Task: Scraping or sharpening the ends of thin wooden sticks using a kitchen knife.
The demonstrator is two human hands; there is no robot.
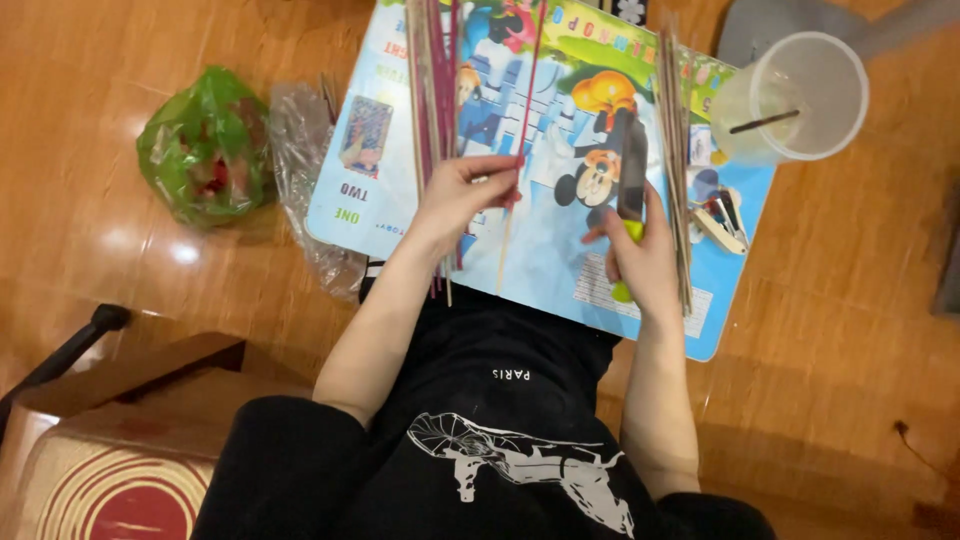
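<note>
Black-shirted lap nearest. Left hand [462, 190] pinched one thin stick [522, 120] above the cartoon board [540, 250]; right hand [640, 255] clenched a dark tool [632, 185]. Red-coated bundle [435, 90] lay left, bare bundle [675, 140] remained right.

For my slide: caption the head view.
Left hand pinches a thin stick; right hand grips a knife over a cartoon board.

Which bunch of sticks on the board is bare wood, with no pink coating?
The bunch by the right hand, along the board's right side. The bunch above the left hand is mostly pink.
</note>
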